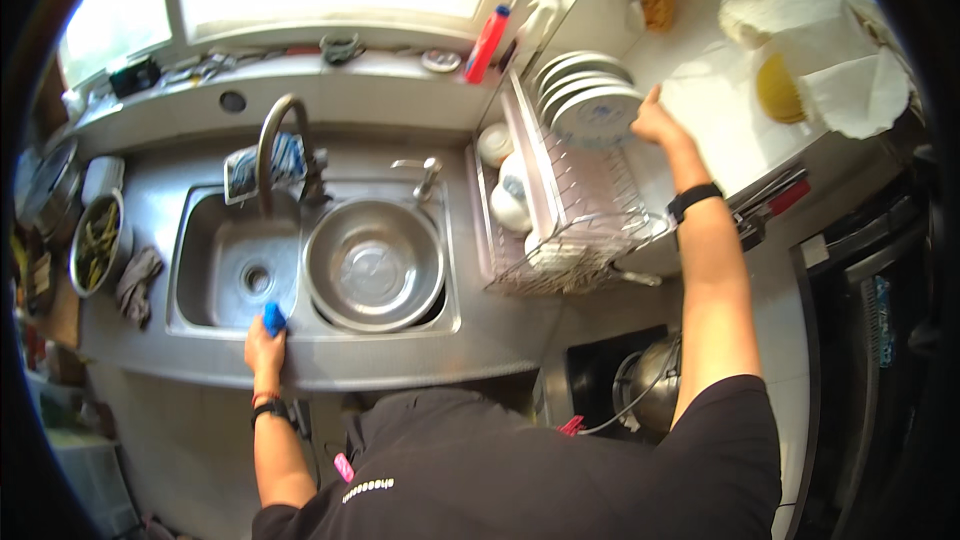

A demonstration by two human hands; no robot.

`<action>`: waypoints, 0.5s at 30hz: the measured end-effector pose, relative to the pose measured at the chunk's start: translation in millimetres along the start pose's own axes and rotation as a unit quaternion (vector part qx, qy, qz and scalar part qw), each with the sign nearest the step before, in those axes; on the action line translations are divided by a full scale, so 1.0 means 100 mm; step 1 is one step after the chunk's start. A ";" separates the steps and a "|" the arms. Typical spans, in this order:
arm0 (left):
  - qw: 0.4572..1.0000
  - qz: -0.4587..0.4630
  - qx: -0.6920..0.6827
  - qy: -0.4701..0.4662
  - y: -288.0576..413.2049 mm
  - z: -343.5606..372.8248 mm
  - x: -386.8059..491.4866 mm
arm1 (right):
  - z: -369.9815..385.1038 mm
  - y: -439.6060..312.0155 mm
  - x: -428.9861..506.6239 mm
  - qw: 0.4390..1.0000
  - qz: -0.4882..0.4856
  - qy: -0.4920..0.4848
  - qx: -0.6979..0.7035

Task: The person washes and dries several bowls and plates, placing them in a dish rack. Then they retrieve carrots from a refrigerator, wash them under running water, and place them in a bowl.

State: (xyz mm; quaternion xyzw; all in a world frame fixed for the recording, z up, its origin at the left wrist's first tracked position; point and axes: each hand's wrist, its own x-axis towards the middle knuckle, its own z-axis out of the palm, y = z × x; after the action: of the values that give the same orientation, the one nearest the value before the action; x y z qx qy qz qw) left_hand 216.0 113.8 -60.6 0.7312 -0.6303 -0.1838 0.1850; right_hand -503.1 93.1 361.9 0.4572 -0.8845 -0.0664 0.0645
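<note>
My left hand point(265, 349) grips a blue cloth or sponge point(274, 319) over the front rim of the left sink basin point(225, 270). Beside that basin, a round stainless steel bowl point(375, 266) sits over the right one. My right hand point(658, 120) is at the right edge of the front plate point(600, 114), one of several white plates standing upright in the wire dish rack point(626, 180). Its fingers seem to pinch the plate's rim, with the thumb side pointing up. White bowls point(512, 206) rest in the rack's left part.
A curved faucet point(281, 112) rises behind the sink, near a soap dispenser point(427, 178). On the left counter are a bowl of green vegetables point(97, 244) and a crumpled grey cloth point(139, 285). A red bottle point(487, 45) stands on the window ledge.
</note>
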 end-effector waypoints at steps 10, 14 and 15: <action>0.889 -0.064 -0.440 -0.113 -0.15 -0.27 0.01 | -0.26 -0.98 -1.72 0.903 -0.293 0.213 0.229; 0.767 -0.073 -0.611 -0.181 0.95 -0.70 -0.18 | 0.78 -2.05 -2.90 0.674 -0.345 -0.105 0.645; 0.728 -0.064 -0.627 -0.270 1.13 -0.80 -0.21 | 1.06 -2.29 -3.10 0.661 -0.315 -0.171 0.659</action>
State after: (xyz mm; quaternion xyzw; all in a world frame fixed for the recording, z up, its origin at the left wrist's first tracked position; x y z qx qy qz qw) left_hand 157.0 122.8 65.8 0.4071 -0.3465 -0.7382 0.4113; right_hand -160.3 220.9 200.9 0.6117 -0.4956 0.4409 -0.4311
